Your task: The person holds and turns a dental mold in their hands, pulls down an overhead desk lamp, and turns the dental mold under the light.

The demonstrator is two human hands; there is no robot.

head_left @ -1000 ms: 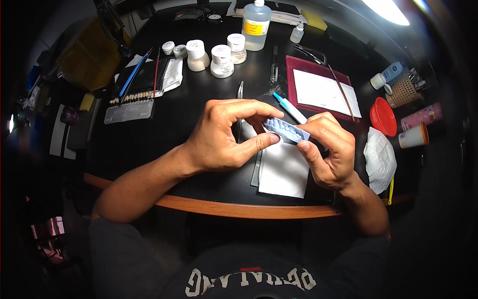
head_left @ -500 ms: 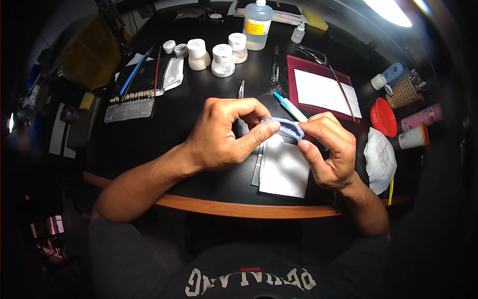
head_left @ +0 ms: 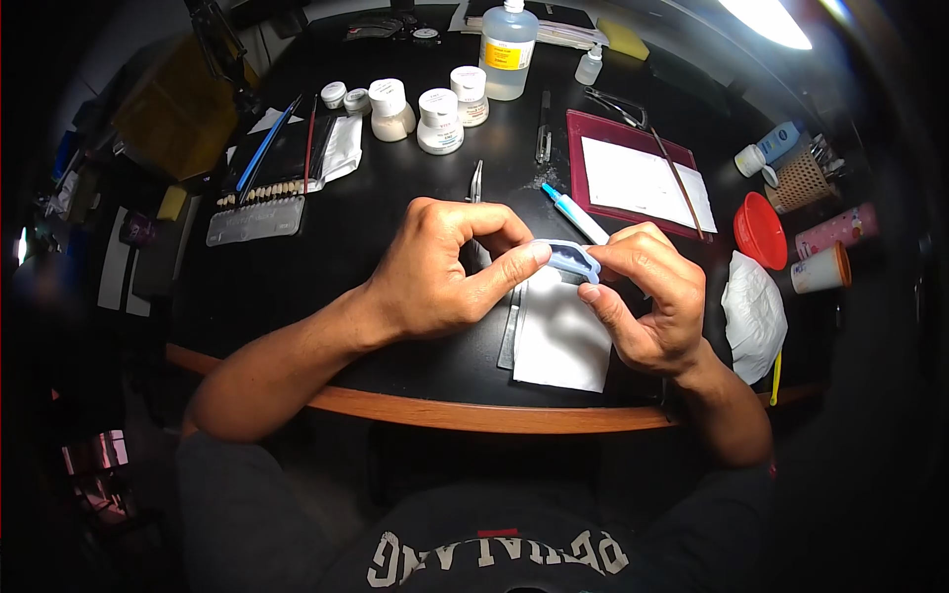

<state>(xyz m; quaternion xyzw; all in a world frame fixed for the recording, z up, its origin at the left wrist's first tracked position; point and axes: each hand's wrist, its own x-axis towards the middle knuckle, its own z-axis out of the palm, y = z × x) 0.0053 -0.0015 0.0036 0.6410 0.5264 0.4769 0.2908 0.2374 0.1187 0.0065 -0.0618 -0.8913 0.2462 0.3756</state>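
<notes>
Between my hands is a small pale-blue curved piece (head_left: 575, 260) with a dark hollow, which looks like a dental silicone mould. My left hand (head_left: 450, 262) pinches its left end between thumb and forefinger. The right end is pinched in my right hand (head_left: 654, 292), thumb below and fingers above. Under them lies a white paper pad (head_left: 560, 341) on a dark sheet. Just beyond my hands are a blue-and-white tube (head_left: 578, 215) and metal tweezers (head_left: 477, 183), partly hidden by my left hand.
White-capped jars (head_left: 440, 124) and a large clear bottle (head_left: 508, 59) stand at the back. A maroon tray (head_left: 578, 168) carries white paper and a brush. To the right are a red bowl (head_left: 759, 232) and crumpled tissue (head_left: 754, 316); a tooth shade guide (head_left: 255, 219) lies left.
The pale-blue piece has tilted slightly, so that its dark hollow faces me more. Both hands keep their pinch on it with only slight finger movement.
</notes>
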